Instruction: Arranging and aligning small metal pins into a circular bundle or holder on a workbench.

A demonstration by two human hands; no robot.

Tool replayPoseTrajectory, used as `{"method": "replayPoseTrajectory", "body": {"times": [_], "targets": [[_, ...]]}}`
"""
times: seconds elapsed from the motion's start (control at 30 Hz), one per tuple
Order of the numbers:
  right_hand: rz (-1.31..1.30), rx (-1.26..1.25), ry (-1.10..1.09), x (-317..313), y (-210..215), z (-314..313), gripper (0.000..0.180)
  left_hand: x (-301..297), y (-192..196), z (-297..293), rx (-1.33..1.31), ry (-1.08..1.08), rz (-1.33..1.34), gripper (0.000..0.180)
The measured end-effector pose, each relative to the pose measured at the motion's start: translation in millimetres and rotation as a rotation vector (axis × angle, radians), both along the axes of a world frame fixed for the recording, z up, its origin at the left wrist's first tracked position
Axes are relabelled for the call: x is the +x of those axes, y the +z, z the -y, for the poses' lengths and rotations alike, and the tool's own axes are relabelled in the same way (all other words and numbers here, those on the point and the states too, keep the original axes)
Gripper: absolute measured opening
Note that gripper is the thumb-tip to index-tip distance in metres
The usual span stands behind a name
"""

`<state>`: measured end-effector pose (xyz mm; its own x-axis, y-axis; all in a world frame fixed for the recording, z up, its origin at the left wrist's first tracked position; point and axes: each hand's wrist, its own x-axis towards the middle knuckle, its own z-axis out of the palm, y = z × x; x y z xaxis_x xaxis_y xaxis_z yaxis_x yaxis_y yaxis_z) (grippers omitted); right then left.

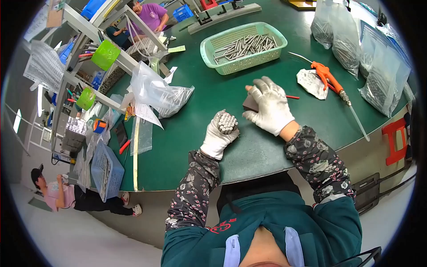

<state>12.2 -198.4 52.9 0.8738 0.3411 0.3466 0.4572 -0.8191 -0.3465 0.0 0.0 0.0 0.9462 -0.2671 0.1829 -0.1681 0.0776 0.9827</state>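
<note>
We see a wide green table (200, 102) filling the middle of the view. At its far right lie several clear plastic bags (382, 80) packed with grey metal pieces, piled against the table's edge. Far and slightly right of centre stands a pale green basket (222, 44) holding loose metal rods. On the left side of the table another clear bag (155, 91), partly filled with rods, slumps beside a white paper sheet (147, 113) that looks like a printed label, though it is too small for us to be sure. A small yellow-green slip (176, 49) lies far left, near the basket. An orange air gun (329, 78) with a long thin nozzle rests to the right, next to a crumpled white cloth (311, 83).

Near the table's front edge, the left hand (218, 135), in a white glove, is curled tightly around a bundle of rods (227, 122), held upright so that we look down on their round ends. Just to its right, the gloved right hand (269, 107) lies palm down with fingers spread and loosely bent, resting on a small dark block (249, 104) on the table. A thin red stick (292, 97) pokes out beyond that hand on the right.
</note>
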Motion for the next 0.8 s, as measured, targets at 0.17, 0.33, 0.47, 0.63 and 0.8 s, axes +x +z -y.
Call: {"method": "replayPoseTrajectory", "body": {"times": [0.17, 0.33, 0.47, 0.63, 0.8], "targets": [[0.207, -0.145, -0.067, 7, -21, 6, 0.064, 2, 3, -5, 0.137, 0.010, 0.028, 0.062], [0.190, 0.248, 0.217, -11, 3, 0, 0.062, -3, 13, 2, -0.009, 0.085, -0.124, 0.061], [0.031, 0.147, 0.137, -3, 5, -3, 0.059, -7, 19, 0, 0.129, 0.067, -0.015, 0.056], [0.294, 0.344, 0.439, -14, 1, -10, 0.055, -4, 28, 9, 0.064, 0.052, 0.053, 0.049], [0.208, 0.229, 0.217, -1, 2, 2, 0.057, -7, 18, -1, -0.026, 0.053, -0.220, 0.058]]}}
